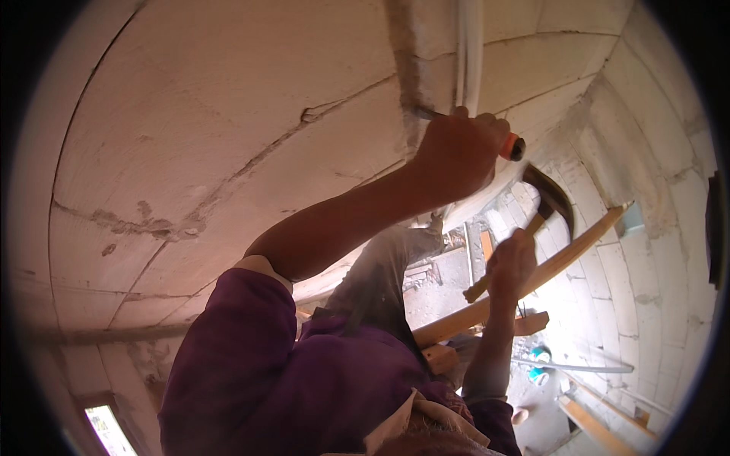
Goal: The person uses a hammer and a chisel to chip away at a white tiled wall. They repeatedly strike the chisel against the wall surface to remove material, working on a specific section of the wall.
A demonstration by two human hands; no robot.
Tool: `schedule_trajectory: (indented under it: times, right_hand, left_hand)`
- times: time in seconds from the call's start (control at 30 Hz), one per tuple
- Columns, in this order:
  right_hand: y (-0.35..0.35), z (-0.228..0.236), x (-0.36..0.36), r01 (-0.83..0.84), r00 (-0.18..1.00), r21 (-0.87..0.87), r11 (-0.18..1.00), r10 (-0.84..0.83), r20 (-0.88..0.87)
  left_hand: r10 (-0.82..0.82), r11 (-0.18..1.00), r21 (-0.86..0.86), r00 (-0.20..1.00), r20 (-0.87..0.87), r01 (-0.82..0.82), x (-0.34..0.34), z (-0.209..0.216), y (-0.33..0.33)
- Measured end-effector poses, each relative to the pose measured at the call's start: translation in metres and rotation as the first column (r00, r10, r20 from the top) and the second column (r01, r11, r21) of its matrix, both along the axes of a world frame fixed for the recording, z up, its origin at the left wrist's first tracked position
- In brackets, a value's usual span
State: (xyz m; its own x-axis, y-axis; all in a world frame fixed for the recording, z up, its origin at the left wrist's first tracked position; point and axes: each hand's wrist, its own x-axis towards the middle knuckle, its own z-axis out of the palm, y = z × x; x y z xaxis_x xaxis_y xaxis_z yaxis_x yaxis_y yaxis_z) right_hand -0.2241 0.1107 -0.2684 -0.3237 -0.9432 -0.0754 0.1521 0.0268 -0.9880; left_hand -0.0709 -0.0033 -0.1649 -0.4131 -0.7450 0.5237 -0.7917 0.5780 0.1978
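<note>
My left hand (462, 152) is wrapped round a chisel with an orange and black handle (511, 147). The chisel's thin metal blade (430, 112) points into a vertical groove (411, 83) cut in the pale block wall (304, 68). Most of the chisel is hidden inside the fist. Lower and to the right, my right hand (513, 262) grips the wooden handle of a hammer (549, 190). Its curved dark head stands just below the chisel's handle end, apart from it.
A white pipe (470, 53) runs up the wall beside the groove. A long wooden beam (578, 247) slants behind my right hand. On the floor below lie boards (593, 425), a grey pipe (585, 366) and teal-and-white round containers (538, 365). A small window (109, 429) is at lower left.
</note>
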Motion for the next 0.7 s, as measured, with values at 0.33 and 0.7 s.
schedule_trajectory:
  times: [0.33,0.7]
  right_hand:
    - [-0.008,0.002,0.010,0.134,0.886,-0.168,0.977,-0.042,0.461]
    - [-0.030,0.010,0.002,-0.017,0.988,0.072,0.997,0.005,0.156]
  left_hand:
    - [-0.008,1.000,0.008,0.994,0.109,0.007,-0.003,0.004,-0.012]
    - [-0.052,0.995,0.095,0.986,0.161,0.037,0.001,-0.010,-0.020]
